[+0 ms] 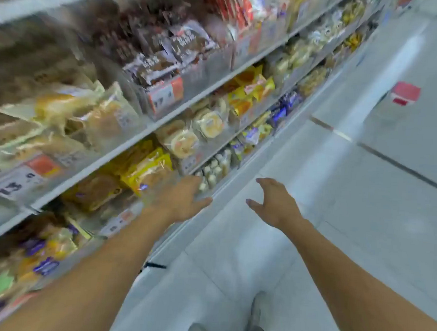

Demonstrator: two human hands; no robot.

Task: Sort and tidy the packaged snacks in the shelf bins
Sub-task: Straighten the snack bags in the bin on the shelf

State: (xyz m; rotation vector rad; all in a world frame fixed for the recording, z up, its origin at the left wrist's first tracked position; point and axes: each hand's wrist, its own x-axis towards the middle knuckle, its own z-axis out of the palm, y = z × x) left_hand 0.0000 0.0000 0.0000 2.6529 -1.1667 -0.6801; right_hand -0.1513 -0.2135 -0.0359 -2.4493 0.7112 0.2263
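Note:
The view is blurred by motion. Shelves of packaged snacks run along my left side. My left hand (182, 199) reaches toward the lower shelf, fingers loosely spread, holding nothing, close to a yellow bag (148, 168) and small white packets (213, 172). My right hand (274, 203) hovers over the floor to the right of the shelf edge, fingers relaxed and empty. Round pastries in clear wrap (188, 138) sit in a bin above the left hand. Dark brown packets (165, 52) fill a bin on a higher shelf.
Clear bins with price tags (165, 94) line the shelf fronts. Purple-wrapped snacks (45, 266) lie in the bottom left bin. A white and red container (403, 96) stands on the pale tiled floor (362, 225) at right. My shoes (256, 321) show below.

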